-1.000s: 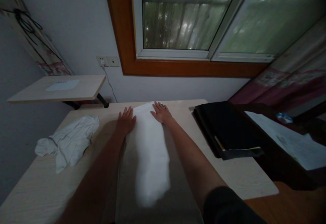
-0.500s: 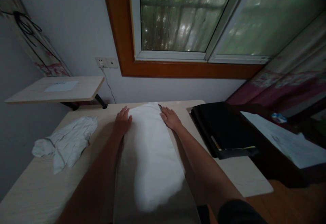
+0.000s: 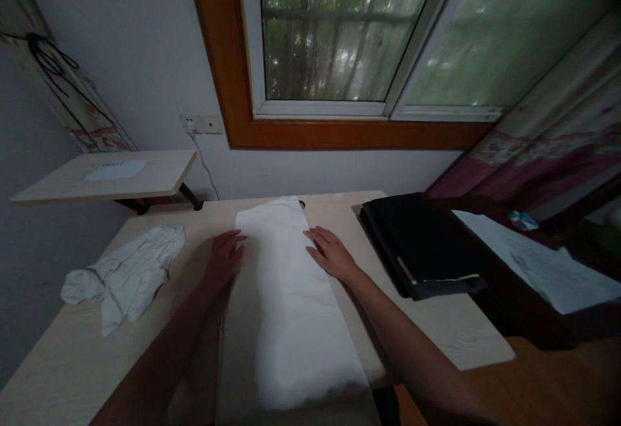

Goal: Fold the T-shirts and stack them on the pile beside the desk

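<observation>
A long white folded cloth (image 3: 286, 297) lies lengthwise over the table (image 3: 184, 309), its far end close to the back edge and its near part in shadow at the bottom of the view. At the cloth's left edge is my left hand (image 3: 226, 258), fingers apart and slightly curved, fingertips on or just over the fabric. My right hand (image 3: 332, 253) is at the opposite edge with its fingers spread, the tips meeting the cloth's border. Neither hand grasps anything. Whether the fingertips press on the cloth, I cannot tell.
A crumpled white cloth (image 3: 129, 277) lies on the left. Behind it stands a small raised shelf (image 3: 160, 183) bearing a paper label (image 3: 116, 169). Folded black fabric (image 3: 417, 238) rests at the table's right side, beside a dark surface with a white sheet (image 3: 528, 261).
Both hands have drawn back from the far end of the white cloth, toward me along its side edges. The right fingers have spread more. The view has shifted slightly.
</observation>
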`<state>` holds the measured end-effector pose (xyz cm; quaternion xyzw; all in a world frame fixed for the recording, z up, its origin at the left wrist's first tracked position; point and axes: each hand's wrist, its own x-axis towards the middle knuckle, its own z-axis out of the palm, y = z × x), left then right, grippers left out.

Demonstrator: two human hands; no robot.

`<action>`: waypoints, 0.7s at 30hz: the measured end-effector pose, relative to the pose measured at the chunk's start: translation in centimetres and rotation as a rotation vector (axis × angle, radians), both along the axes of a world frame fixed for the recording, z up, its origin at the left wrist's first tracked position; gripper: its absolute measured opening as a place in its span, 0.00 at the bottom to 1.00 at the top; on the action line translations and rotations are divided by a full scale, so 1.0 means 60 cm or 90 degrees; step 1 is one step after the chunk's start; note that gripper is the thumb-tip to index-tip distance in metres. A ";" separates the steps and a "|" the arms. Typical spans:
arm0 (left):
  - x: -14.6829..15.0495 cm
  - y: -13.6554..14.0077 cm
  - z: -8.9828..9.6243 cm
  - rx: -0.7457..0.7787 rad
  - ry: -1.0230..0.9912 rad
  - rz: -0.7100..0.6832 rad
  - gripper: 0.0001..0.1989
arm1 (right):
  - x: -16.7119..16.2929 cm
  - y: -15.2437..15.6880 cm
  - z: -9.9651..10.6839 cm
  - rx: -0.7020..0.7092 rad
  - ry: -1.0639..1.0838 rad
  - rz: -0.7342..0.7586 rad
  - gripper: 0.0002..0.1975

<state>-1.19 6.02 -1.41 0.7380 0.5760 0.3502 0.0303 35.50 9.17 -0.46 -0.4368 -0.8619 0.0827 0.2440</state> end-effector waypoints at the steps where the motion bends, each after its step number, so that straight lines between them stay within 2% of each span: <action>1: 0.001 -0.026 -0.001 -0.010 0.023 -0.028 0.13 | 0.004 -0.014 -0.002 0.002 -0.006 -0.003 0.24; 3: 0.003 -0.078 0.000 -0.032 0.066 -0.068 0.13 | 0.010 -0.042 -0.007 0.006 -0.023 -0.010 0.23; 5: 0.004 -0.121 0.003 -0.053 0.109 -0.070 0.17 | 0.013 -0.068 -0.009 0.008 -0.043 -0.023 0.22; 9: 0.007 -0.162 0.007 -0.075 0.216 -0.059 0.23 | 0.005 -0.099 -0.006 0.004 -0.084 -0.072 0.23; 14: 0.014 -0.143 0.007 -0.069 0.298 -0.038 0.24 | -0.011 -0.094 0.002 -0.001 -0.116 -0.112 0.24; 21: 0.011 -0.074 0.013 -0.085 0.312 -0.021 0.25 | -0.025 -0.038 0.000 -0.008 -0.141 -0.149 0.25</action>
